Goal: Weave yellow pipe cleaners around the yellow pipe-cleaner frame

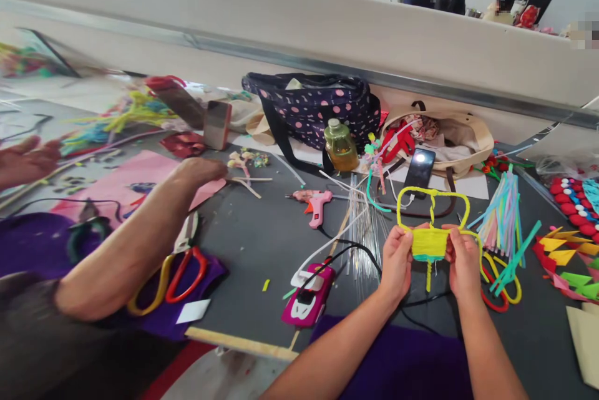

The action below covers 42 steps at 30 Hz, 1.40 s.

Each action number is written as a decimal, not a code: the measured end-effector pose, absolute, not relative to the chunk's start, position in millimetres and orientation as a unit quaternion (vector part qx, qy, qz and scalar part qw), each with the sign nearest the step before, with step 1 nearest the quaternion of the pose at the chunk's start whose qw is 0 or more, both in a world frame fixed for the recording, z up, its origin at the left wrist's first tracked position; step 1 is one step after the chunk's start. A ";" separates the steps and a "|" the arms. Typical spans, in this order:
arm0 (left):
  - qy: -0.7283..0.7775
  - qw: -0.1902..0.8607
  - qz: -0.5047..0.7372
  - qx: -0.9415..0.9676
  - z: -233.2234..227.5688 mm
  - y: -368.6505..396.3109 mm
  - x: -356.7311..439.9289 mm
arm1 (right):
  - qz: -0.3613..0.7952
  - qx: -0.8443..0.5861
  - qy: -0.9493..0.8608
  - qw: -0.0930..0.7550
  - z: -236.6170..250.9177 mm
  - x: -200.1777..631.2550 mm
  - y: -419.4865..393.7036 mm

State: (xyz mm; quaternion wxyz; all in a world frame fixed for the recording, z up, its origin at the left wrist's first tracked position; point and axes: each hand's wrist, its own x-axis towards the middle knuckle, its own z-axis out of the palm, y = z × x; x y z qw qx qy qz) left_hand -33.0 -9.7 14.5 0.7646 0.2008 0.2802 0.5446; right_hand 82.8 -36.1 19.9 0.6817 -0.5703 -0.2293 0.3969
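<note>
**Because both sides were pinched, uneven pulling could have bent the yellow pipe-cleaner figure (429, 241)**

It hung at the view's four o'clock, gripped at its sides: the left hand (395, 255) and right hand (463, 263) each had thumb and fingers closed on it. Its teal band (428, 258), at six o'clock, might have unwound if squeezed carelessly. Clear rods (361, 244), at the left hand's nine o'clock, or scissors (518, 287), at the right's four o'clock, might have snagged its loops.

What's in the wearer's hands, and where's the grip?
A yellow craft piece, by its filled middle: left hand at the left edge, right hand at the right.
</note>
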 end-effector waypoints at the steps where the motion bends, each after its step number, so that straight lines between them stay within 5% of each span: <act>1: 0.278 0.769 0.537 0.206 14.3 -11.7 -32.1 | 0.397 -0.572 -0.219 0.684 18.7 83.4 -36.1; 9: 0.278 0.790 0.516 0.181 14.6 -9.5 -32.2 | 0.445 -0.554 -0.235 0.664 11.0 82.6 -35.6; 23: 0.362 0.742 0.515 0.231 13.3 -1.6 -36.8 | 0.316 -0.632 -0.310 0.637 -3.5 96.1 -38.7; 30: 0.398 0.722 0.512 0.241 11.9 5.1 -37.9 | 0.352 -0.619 -0.308 0.631 -4.1 97.7 -37.8; 42: 0.329 0.795 0.453 0.234 14.4 2.4 -39.8 | 0.328 -0.624 -0.316 0.634 0.7 92.7 -41.1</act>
